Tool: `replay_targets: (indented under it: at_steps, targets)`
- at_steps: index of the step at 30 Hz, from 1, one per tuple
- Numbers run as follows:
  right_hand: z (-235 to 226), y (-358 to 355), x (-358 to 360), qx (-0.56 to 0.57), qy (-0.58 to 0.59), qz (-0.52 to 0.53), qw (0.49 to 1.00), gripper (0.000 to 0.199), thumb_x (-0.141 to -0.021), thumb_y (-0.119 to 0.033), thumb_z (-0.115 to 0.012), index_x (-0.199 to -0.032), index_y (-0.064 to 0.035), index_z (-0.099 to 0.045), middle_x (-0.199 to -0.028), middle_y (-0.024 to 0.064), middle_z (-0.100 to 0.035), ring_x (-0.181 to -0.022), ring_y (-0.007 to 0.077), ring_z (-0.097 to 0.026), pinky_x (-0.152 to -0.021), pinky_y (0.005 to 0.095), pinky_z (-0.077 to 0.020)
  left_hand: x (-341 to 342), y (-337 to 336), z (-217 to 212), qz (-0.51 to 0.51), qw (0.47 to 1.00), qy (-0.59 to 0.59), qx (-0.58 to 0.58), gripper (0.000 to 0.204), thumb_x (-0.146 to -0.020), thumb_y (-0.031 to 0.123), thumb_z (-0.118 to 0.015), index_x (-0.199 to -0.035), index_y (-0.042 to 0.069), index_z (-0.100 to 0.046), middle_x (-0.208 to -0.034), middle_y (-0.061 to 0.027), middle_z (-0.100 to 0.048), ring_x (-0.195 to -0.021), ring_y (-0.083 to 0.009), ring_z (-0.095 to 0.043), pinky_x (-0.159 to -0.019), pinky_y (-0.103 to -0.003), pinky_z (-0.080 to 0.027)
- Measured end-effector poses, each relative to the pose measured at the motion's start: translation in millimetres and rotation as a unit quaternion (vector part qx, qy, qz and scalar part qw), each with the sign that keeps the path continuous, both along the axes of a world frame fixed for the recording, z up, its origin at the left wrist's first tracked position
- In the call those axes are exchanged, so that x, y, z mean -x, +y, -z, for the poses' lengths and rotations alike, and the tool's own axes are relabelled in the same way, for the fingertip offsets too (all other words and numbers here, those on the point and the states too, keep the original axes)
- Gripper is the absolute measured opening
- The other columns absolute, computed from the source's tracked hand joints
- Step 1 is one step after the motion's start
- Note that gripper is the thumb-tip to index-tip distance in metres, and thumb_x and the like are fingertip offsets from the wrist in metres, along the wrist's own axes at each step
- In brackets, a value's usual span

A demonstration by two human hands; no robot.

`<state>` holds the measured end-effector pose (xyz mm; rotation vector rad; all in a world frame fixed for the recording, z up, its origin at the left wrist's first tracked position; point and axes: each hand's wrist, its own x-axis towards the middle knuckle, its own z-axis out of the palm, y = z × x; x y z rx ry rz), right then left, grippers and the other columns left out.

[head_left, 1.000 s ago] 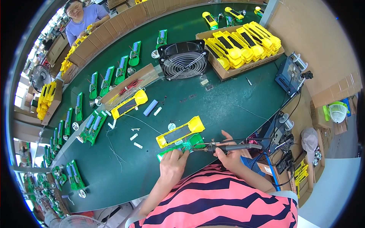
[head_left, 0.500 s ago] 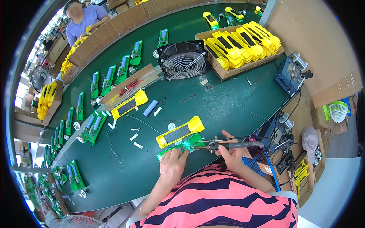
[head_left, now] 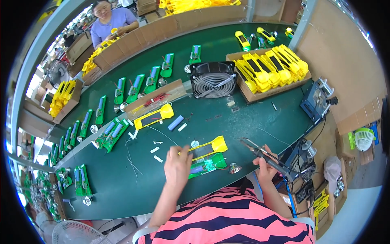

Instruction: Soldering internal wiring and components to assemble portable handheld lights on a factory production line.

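My right hand (head_left: 266,162) is closed around the grey handle of a soldering iron (head_left: 276,164), its tip raised off the bench to the right of the work. My left hand (head_left: 177,166) has curled fingers at the left end of a yellow casing half (head_left: 219,144) with a dark panel; what the fingertips hold is hidden. Just below that casing lies a green casing half (head_left: 219,160) with a circuit board and a blue battery (head_left: 198,168) in it. A silver reflector cup (head_left: 235,168) sits at its right end.
A black fan (head_left: 213,80) and a carton (head_left: 260,96) of yellow casings stand behind. Another yellow casing (head_left: 154,117), a loose blue battery (head_left: 175,123) and small white pieces lie left. The blue soldering station (head_left: 313,103) stands right. A co-worker (head_left: 111,24) is beyond the cardboard barrier.
My right hand has drawn the soldering iron away from the circuit board to the right. My left hand has lifted off the green casing toward the yellow casing's left end. The view has shifted.
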<state>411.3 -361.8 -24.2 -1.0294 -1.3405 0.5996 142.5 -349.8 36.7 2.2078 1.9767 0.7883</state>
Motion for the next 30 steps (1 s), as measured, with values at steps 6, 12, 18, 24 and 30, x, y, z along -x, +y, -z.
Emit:
replay_targets:
  at_steps: [6, 12, 18, 24, 30]
  targets:
    - [14, 13, -14, 0.073, 0.050, 0.092, 0.992, 0.022, -0.084, -0.003, -0.048, -0.105, 0.0028, -0.043, -0.065, 0.0055, -0.059, -0.054, 0.0096, -0.053, -0.100, 0.0403, -0.0289, 33, 19, 31, -0.012, 0.995, -0.020, 0.098, 0.027, -0.067, 0.000, -0.054, -0.092, 0.007, -0.061, -0.079, -0.0153, -0.054, -0.067, -0.0328, -0.058, -0.061, -0.039, -0.048]
    - [25, 32, -37, 0.015, -0.043, 0.153, 0.987, 0.023, -0.087, -0.005, -0.047, -0.109, 0.0026, -0.044, -0.078, 0.0098, -0.060, -0.062, 0.0110, -0.056, -0.072, 0.0267, -0.0441, 24, -53, 41, 0.009, 0.993, -0.068, -0.094, 0.038, -0.064, 0.005, -0.069, -0.099, 0.007, -0.055, -0.103, -0.0154, -0.051, -0.088, -0.0293, -0.056, -0.068, -0.036, -0.049]
    - [26, 45, -31, 0.024, -0.030, 0.159, 0.987, 0.023, -0.088, -0.007, -0.046, -0.109, 0.0025, -0.043, -0.084, 0.0118, -0.060, -0.068, 0.0124, -0.057, -0.063, 0.0229, -0.0459, 31, -49, 60, 0.196, 0.974, -0.116, -0.007, 0.044, -0.067, 0.010, -0.072, -0.092, 0.004, -0.036, -0.105, -0.0188, -0.052, -0.092, -0.0353, -0.052, -0.077, -0.040, -0.044]
    - [28, 38, -35, 0.042, -0.083, 0.186, 0.978, 0.022, -0.088, -0.005, -0.046, -0.108, 0.0014, -0.044, -0.083, 0.0115, -0.062, -0.068, 0.0123, -0.058, -0.065, 0.0236, -0.0469, 87, 66, -38, 0.170, 0.983, -0.065, -0.023, 0.042, -0.062, 0.011, -0.072, -0.100, 0.002, -0.056, -0.084, -0.0176, -0.057, -0.071, -0.0332, -0.056, -0.062, -0.038, -0.045]
    - [23, 29, -35, 0.083, -0.072, 0.167, 0.980, 0.022, -0.085, 0.002, -0.047, -0.106, 0.0005, -0.041, -0.090, 0.0140, -0.059, -0.072, 0.0163, -0.059, -0.074, 0.0274, -0.0460, 145, 288, -31, -0.041, 0.984, -0.070, -0.158, 0.048, -0.067, 0.008, -0.070, -0.099, 0.003, -0.034, -0.089, -0.0194, -0.048, -0.082, -0.0373, -0.049, -0.069, -0.042, -0.041]
